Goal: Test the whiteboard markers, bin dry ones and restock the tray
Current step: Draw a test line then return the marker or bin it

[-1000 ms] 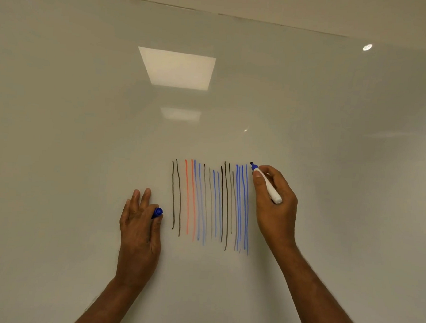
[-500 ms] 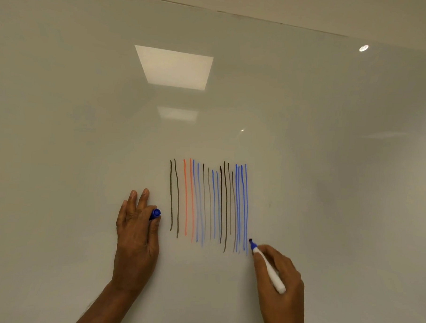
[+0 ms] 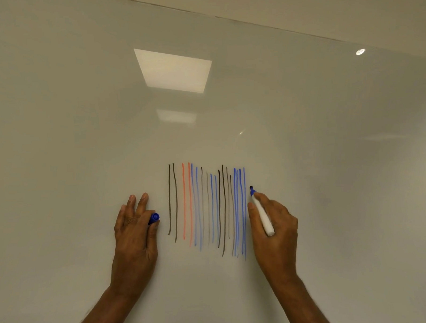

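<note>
Testing a blue marker at the whiteboard (image 3: pixel 86 131)

The right hand (image 3: pixel 274 232) is curled around the white marker (image 3: pixel 262 213), its blue tip up, just right of the test lines (image 3: pixel 207 207); whether the tip touches the board I cannot tell. The left hand (image 3: pixel 135 233), on the other side of the lines, pinches the blue cap (image 3: pixel 154 218) and keeps its other fingers straight. Many black, orange and blue lines, some faint, suggest that testing is well advanced. No bin or tray is visible, so sorting and restocking seem to remain.
</note>
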Tool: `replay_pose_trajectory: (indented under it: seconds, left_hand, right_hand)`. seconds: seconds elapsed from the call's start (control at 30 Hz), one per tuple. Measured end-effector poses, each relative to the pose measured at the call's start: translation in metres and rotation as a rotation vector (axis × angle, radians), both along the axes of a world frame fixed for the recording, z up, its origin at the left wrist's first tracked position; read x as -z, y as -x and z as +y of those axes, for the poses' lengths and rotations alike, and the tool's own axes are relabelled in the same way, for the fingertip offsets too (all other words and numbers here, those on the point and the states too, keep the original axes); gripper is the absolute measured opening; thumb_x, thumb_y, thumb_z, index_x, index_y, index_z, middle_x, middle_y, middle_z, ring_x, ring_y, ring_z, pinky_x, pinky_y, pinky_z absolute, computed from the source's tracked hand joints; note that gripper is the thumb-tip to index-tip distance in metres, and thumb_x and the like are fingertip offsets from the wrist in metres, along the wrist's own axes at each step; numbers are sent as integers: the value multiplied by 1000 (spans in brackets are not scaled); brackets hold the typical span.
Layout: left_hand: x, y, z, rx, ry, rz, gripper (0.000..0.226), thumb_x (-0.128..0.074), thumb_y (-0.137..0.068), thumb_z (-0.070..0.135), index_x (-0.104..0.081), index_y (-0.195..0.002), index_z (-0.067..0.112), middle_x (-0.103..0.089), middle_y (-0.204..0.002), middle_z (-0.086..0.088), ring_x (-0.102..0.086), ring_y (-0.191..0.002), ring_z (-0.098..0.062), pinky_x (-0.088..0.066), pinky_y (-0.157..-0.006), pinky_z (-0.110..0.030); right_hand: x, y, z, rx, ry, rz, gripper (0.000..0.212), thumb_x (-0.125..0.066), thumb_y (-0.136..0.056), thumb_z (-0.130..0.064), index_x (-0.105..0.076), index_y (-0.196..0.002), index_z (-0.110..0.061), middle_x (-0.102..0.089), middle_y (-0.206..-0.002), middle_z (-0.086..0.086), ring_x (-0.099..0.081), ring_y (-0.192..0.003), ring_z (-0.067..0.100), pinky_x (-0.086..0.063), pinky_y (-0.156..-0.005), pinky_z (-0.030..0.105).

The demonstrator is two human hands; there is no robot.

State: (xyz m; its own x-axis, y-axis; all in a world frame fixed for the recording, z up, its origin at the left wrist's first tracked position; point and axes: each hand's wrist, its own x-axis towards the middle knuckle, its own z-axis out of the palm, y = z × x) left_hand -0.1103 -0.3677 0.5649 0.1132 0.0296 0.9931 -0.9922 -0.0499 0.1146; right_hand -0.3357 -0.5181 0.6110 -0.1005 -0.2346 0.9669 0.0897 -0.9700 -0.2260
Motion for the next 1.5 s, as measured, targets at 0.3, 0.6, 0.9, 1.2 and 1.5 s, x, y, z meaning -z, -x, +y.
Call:
replay_pose_trajectory:
  seconds: [0.3, 0.6, 0.9, 1.2, 1.5]
  left_hand:
    - [5, 29, 15, 249, 19, 276, 52, -48, -102, 25, -41, -154, 20, -35, -163, 3, -24, -155, -16, -24, -126, -30]
    - [30, 97, 52, 662, 159, 707, 23, -46, -107, 23, -57, -126, 17, -77, -109, -2, -74, -104, -21, -55, -96, -39]
    - [53, 109, 84, 1149, 102, 1149, 32, -40, -108, 16, -57, -134, 14, -73, -115, -23, -71, -111, -37, -59, -94, -45]
    - [81, 110, 98, 1241, 121, 1332, 35, -50, -101, 16, -59, -135, 9, -71, -116, -28, -65, -115, -39, -56, -98, -47]
    - [112, 106, 109, 1326, 301, 1426, 26, -55, -98, 14, -69, -119, 10, -67, -107, -27, -46, -112, -36, -45, -109, -52]
  right_hand:
    - [112, 15, 6, -44, -120, 78, 34, -64, -91, -46, -73, -112, -21, -69, -94, -12, -67, -86, -3, -55, -75, 19]
    - [118, 28, 93, -650, -493, 293, 16, -67, -87, -16, -72, -102, -14, -76, -82, 5, -71, -85, 13, -50, -77, 14]
    - [124, 1, 143, -828, -549, 392, 36, -57, -93, -40, -69, -119, -19, -74, -110, -8, -67, -108, 10, -54, -93, 25]
    - [139, -18, 165, -913, -618, 397, 32, -54, -88, -35, -67, -117, -30, -69, -113, -27, -63, -111, -4, -49, -94, 14]
    - [166, -35, 182, -899, -675, 421, 26, -54, -98, -17, -67, -107, -36, -70, -106, -30, -64, -107, -6, -46, -85, 5]
